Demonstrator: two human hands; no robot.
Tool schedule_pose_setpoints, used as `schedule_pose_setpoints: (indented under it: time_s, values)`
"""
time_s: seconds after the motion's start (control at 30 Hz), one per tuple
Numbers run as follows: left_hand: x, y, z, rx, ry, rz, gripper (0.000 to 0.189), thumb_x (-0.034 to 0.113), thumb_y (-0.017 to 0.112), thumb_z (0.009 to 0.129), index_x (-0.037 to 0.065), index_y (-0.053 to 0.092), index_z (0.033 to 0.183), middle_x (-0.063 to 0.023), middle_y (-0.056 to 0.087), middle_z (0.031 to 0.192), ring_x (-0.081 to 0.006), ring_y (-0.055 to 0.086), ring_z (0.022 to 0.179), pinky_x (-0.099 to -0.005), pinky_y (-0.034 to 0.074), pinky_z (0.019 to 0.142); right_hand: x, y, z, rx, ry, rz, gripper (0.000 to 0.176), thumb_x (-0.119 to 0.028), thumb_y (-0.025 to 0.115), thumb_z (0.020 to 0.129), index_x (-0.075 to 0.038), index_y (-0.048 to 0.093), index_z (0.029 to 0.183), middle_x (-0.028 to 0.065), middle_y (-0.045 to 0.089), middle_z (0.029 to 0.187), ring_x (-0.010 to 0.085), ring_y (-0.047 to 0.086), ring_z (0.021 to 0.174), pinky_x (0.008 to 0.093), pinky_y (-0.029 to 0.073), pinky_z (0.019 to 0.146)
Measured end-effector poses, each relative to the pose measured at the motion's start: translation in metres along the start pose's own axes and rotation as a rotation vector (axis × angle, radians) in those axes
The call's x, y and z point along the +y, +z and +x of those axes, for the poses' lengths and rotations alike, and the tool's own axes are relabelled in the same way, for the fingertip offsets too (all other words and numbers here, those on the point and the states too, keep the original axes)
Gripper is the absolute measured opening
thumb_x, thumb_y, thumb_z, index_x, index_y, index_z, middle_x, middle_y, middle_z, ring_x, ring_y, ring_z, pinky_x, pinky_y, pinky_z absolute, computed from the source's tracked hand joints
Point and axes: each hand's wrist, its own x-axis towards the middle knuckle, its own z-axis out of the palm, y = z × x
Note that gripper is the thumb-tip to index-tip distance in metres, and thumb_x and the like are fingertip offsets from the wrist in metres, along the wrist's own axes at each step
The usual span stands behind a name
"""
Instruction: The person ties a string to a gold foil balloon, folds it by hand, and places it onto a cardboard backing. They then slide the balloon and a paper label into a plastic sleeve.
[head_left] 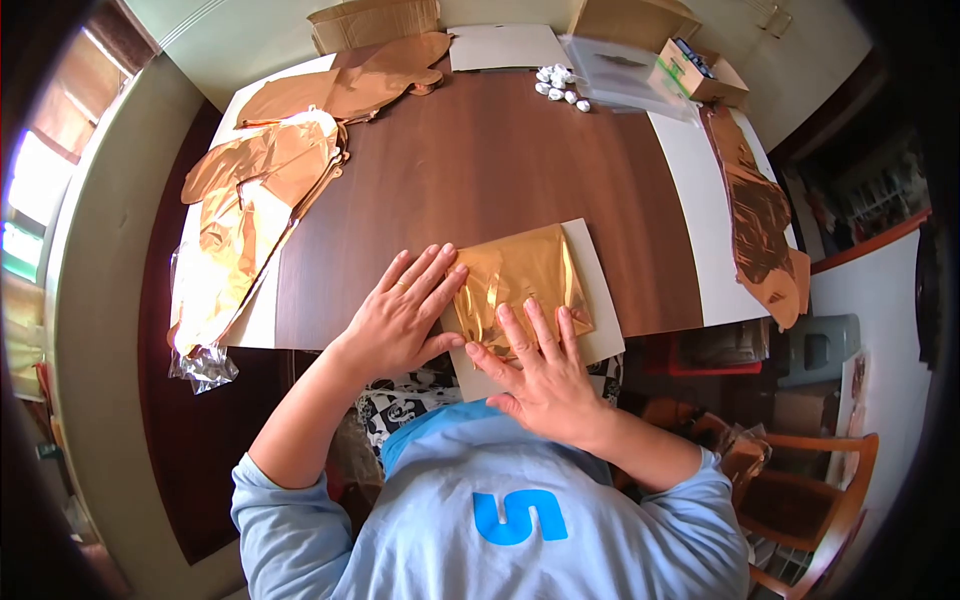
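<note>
A folded gold foil sheet (pixel 522 270) lies on a white board (pixel 598 300) at the near edge of the table. My left hand (pixel 400 308) rests flat at the foil's left side, fingers stretched out and fingertips on its edge. Spread over the foil's lower part are the fingers of my right hand (pixel 545 380), palm down. Neither hand grips anything. Part of the foil and board is hidden beneath my hands.
Copper-coloured foil sheets (pixel 260 190) are piled on the table's left side, and more foil (pixel 755 210) lies at the right edge. Small white pieces (pixel 560 85) sit at the back near clear plastic sheets (pixel 620 70) and a cardboard box (pixel 715 80). A wooden chair (pixel 815 490) stands at right.
</note>
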Motion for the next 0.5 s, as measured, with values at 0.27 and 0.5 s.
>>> schedule_pose_setpoints:
  time_s: [0.27,0.5]
  values:
    - [-0.02,0.006,0.019,0.048,0.018,-0.002,0.075,0.054,0.052,0.094,0.009,0.033,0.151,-0.0161,0.028,0.158,-0.0319,0.025,0.146,-0.0508,0.019,0.118,0.006,-0.001,0.015,0.03,0.039,-0.01,0.077,-0.048,0.065,0.085,-0.029,0.032,0.153,0.0211,0.017,0.159,0.0452,0.019,0.144,0.0659,0.013,0.114]
    - [-0.022,0.001,0.012,0.18,0.107,-0.087,0.056,0.036,0.068,0.087,0.007,0.057,0.133,-0.0156,0.047,0.145,-0.0321,0.043,0.136,-0.0523,0.033,0.112,0.006,0.001,0.02,-0.003,-0.032,0.044,0.08,-0.044,0.068,0.084,-0.016,0.035,0.151,0.0183,0.029,0.155,0.0403,0.026,0.143,0.0639,0.015,0.114]
